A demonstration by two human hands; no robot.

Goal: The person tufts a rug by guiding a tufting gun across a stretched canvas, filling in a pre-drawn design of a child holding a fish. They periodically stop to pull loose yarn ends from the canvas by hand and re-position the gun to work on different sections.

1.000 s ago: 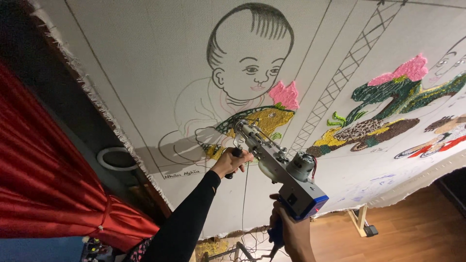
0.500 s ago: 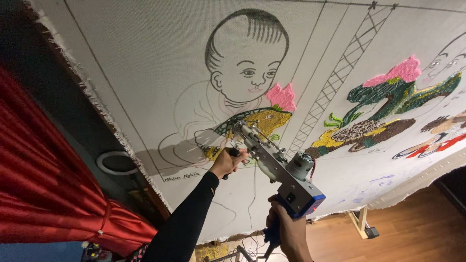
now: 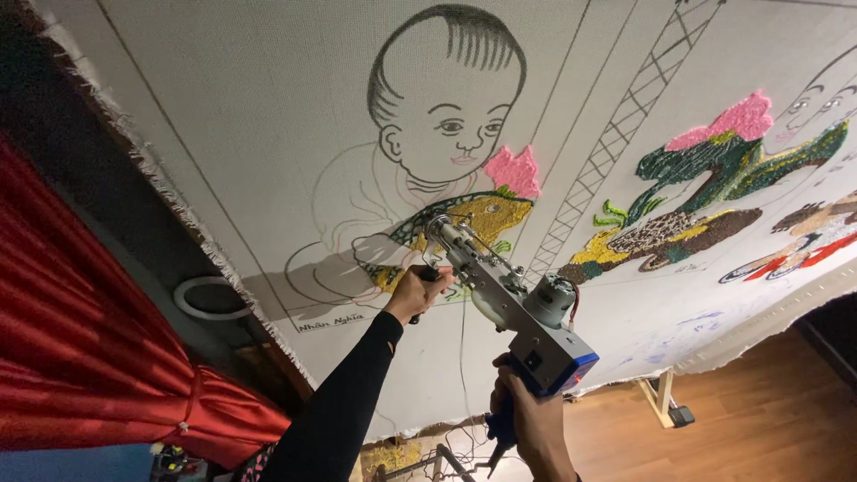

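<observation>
- Left hand (image 3: 418,292) is gripping the tufting gun's (image 3: 509,303) front handle.
- Right hand (image 3: 533,427) is clenching its rear grip.
- Needle tip is touching the stretched canvas (image 3: 268,116).

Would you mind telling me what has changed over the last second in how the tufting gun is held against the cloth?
Very little. The tufting gun has crept slightly up and left along the yellow fish patch, and the view has shifted with it. The left hand still grips the front handle and the right hand the blue rear grip; nothing was taken up or let go. The stretched cloth and red curtain are unchanged.
</observation>
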